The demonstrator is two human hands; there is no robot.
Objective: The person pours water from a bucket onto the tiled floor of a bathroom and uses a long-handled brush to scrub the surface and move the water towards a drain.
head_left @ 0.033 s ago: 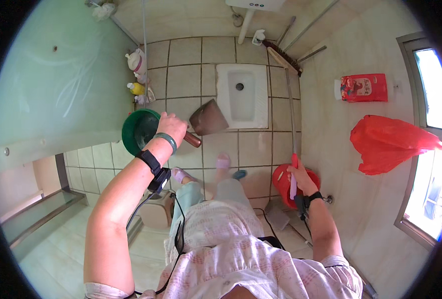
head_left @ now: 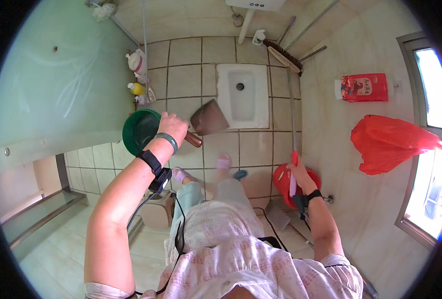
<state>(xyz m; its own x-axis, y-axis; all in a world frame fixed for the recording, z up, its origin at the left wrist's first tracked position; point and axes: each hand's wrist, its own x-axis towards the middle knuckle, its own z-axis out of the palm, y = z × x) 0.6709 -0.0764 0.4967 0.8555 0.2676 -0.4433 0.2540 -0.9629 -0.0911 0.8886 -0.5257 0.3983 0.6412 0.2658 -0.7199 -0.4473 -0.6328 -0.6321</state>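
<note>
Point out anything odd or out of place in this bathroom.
A small blue-green thing sits alone on the floor right of the slippers; it looks stray, though I can't tell what it is.

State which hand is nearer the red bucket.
Right. The right hand appears over the red bucket; the left hand is far to the bucket's left, at the green basin.

A broom's pole (head_left: 293, 114) shows the sheen of bare metal above its smooth plastic grip (head_left: 293, 184); the bristles (head_left: 284, 53) look rough. A glossy handle (head_left: 194, 140), a dull plastic dustpan (head_left: 209, 118) and a smooth plastic tub (head_left: 130, 133) share glazed tiles (head_left: 185, 78) with a shiny ceramic squat pan (head_left: 241, 107), a crinkled plastic bag (head_left: 388, 144) and a soft, matt cloth shirt (head_left: 196, 264).
</note>
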